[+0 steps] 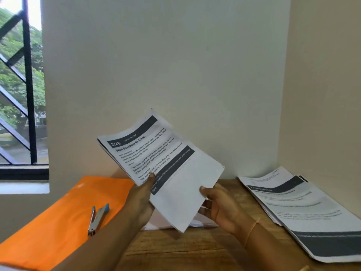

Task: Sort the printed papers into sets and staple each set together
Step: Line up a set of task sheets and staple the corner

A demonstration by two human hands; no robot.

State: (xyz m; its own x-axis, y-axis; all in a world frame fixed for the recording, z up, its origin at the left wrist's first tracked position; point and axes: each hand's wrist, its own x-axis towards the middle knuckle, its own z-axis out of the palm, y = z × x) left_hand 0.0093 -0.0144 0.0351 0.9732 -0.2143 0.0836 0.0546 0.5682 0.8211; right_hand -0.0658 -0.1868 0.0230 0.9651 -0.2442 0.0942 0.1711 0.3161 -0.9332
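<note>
The set of printed papers (162,163) is held up off the wooden table (185,249), tilted with its top toward 11 o'clock. The left hand (140,198) pinches its lower edge at 8 o'clock, thumb on the printed face. The right hand (220,206) clamps the corner at 4 o'clock, thumb on top and fingers curled beneath. The likeliest trouble is misalignment: the sheet edges at the top left corner look staggered, so a staple driven now would probably bind them crooked or miss a back page. With only the lower edge gripped, the sheets could also flop or slip if either hand lets go to reach the stapler (97,218), which lies at 9 o'clock of the hands. A dropped sheet would land on the loose sheets (203,222) lying directly under the hands and mix with them. A separate pile (304,212) lies at 3 o'clock, well apart. The only container is the orange folder (64,218) at 8 o'clock, lying flat with the stapler on top; I cannot tell what, if anything, is inside.
</note>
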